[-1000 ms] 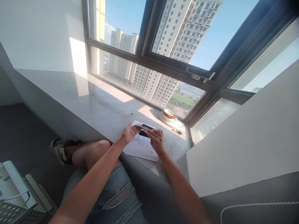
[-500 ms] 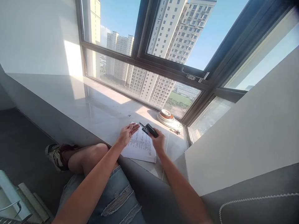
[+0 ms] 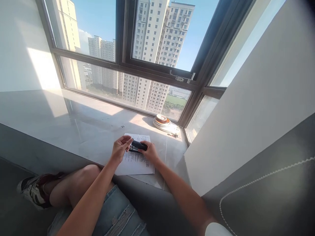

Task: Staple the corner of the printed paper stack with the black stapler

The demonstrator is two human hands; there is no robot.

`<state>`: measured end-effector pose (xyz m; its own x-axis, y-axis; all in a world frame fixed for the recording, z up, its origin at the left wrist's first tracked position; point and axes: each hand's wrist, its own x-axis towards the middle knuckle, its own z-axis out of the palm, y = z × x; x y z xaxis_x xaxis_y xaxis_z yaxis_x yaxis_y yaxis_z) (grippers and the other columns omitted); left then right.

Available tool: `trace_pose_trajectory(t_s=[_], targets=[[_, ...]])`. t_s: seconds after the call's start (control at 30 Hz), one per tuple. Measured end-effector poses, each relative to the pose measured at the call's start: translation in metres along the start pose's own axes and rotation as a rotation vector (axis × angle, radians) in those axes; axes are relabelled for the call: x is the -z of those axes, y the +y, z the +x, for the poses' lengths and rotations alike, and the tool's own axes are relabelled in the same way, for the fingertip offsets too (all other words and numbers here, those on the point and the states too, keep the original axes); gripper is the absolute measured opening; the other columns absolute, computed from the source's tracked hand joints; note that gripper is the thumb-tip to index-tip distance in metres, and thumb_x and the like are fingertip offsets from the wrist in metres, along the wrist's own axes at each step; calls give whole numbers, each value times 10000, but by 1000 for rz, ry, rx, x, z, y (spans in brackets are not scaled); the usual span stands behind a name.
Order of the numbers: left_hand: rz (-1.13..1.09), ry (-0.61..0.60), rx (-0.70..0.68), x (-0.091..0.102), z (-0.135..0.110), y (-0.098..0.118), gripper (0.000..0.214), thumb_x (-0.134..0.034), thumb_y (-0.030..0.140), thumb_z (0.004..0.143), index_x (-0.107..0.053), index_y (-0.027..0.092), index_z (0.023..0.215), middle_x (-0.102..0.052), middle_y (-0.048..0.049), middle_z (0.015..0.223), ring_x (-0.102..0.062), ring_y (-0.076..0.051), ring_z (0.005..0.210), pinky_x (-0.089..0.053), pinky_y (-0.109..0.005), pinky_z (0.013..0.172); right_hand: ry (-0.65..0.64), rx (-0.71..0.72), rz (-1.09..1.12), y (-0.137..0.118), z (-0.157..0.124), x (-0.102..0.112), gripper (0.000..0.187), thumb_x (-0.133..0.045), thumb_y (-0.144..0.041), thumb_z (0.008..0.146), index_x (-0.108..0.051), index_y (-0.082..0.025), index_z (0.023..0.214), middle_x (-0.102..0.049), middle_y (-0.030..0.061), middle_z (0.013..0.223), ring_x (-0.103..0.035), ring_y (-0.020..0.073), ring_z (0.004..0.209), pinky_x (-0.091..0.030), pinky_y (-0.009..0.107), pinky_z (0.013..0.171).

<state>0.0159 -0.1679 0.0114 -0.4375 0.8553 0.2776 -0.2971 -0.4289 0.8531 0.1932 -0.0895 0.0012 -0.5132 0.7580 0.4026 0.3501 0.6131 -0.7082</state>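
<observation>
One dark-framed window (image 3: 120,67) is seen, cut off by the top edge, with at least three pale high-rise blocks (image 3: 154,36) beyond the glass. Below it runs one grey windowsill (image 3: 93,131), streaked by sunlight. One pair of torn denim shorts (image 3: 120,209) is cut off by the bottom edge, as is one white rounded object (image 3: 218,229) that cannot be identified. On the windowsill lies printed paper (image 3: 134,168); how many sheets are stacked cannot be told, and part of the print is covered by the hands. Near the window corner one coil (image 3: 161,119) of white and orange-brown rings is set down.

Two bare hands are seen above the paper. One stapler is held there, its rear clamped in the grip of the right hand (image 3: 150,152). By the left hand (image 3: 119,150) the front end is met, the fingers bent close together; whether anything is pinched in that grip cannot be told. The stapler (image 3: 140,145) is black and slim, with a paler metallic strip shown beneath its upper arm; its tip is hidden by fingers. A few tiny dark bits (image 3: 123,126) are scattered on the windowsill, too small to be made out.
</observation>
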Motion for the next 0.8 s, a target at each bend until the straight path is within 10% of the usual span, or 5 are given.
trace_pose_trajectory(t_s=[0.17,0.33,0.8], targets=[[128,-37,-19,-1,-3,0,371,-950,404,670,-732,193,884,-688,16,738,-418,-41,456,-304,-193,403,209,328,-235,-14,-4,13,547,-752,-444,930,-607,-266,1426,-667,104,1370,-568,293,1260,-446,451,1070],[222,-178,-41,-7,-9,3,368,-965,375,640,-740,205,876,-693,7,704,-457,-78,489,-328,-218,457,139,633,-154,-18,-8,14,218,-631,-373,1032,-734,-281,1201,-759,56,1202,-650,221,1117,-487,393,1015],[207,-236,9,-7,-11,1,402,-949,426,677,-723,212,931,-761,-24,780,-460,-82,497,-319,-222,470,177,620,62,-20,-5,18,209,-613,-274,1039,-817,-287,995,-819,29,1011,-675,203,916,-586,391,843]])
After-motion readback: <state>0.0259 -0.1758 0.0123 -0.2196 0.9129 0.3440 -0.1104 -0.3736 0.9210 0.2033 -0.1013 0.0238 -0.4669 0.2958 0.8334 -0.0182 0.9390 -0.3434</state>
